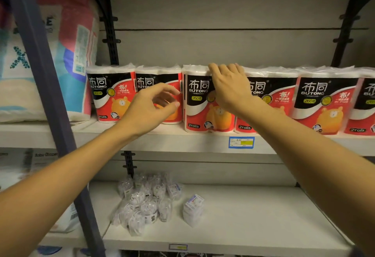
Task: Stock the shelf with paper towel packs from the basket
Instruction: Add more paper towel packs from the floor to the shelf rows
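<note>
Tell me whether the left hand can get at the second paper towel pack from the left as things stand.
Probably yes. The left hand hangs right in front of the second pack, fingers loosely curled and holding nothing, with nothing between them. The right hand rests on the third pack, out of the way.

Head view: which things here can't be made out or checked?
- Basket: out of frame.
- Rightmost pack: cut by the right edge.
- Price tag: print too small.
- Second pack: partly behind the left hand.
- Right hand: fingertips hidden over the third pack, so contact unclear.
</note>
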Available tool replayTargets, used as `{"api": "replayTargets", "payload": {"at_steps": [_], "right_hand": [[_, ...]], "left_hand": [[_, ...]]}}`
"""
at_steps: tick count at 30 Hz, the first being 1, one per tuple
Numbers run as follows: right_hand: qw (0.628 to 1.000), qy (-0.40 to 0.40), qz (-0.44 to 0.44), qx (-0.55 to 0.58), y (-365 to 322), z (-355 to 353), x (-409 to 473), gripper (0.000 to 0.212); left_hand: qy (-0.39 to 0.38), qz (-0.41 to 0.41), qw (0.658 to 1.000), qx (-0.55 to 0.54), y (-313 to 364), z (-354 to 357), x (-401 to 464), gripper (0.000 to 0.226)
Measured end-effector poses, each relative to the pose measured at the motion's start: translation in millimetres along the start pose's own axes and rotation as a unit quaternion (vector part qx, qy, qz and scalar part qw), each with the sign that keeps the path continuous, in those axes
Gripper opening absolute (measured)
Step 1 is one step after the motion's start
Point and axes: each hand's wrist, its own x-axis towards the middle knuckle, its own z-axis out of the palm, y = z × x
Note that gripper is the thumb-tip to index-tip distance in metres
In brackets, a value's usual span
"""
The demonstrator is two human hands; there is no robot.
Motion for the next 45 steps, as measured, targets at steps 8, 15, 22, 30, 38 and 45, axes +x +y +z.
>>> {"api": "replayTargets", "payload": {"at_steps": [8, 15, 22, 30, 38, 45], "right_hand": [[0.999, 0.018, -0.026, 0.035, 9.2, 3.1, -0.3, 0.055], [0.997, 0.036, -0.032, 0.055, 9.2, 6.7, -4.0, 0.06], [0.996, 0.029, -0.029, 0.075, 11.1, 4.6, -18.6, 0.085], [0.874, 0.307, -0.159, 0.341, -52.0, -13.5, -65.1, 0.02], [0.834, 0.208, -0.162, 0.485, -146.5, -7.0, -90.6, 0.025], [0.844, 0.127, -0.198, 0.482, -252.9, 16.2, -134.5, 0.03]], "left_hand": [[0.098, 0.016, 0.994, 0.041, 4.0, 37.6, 7.6, 0.014], [0.127, -0.012, 0.991, 0.045, 5.8, 63.1, 11.0, 0.015], [0.143, -0.019, 0.988, 0.055, 24.8, 68.3, 5.9, 0.012], [0.179, -0.047, 0.977, 0.101, 23.2, 35.8, -43.5, 0.009], [0.181, -0.103, 0.969, 0.134, -2.4, -19.7, -117.4, 0.006], [0.155, -0.15, 0.966, 0.141, -70.4, -83.1, -215.6, 0.009]]}}
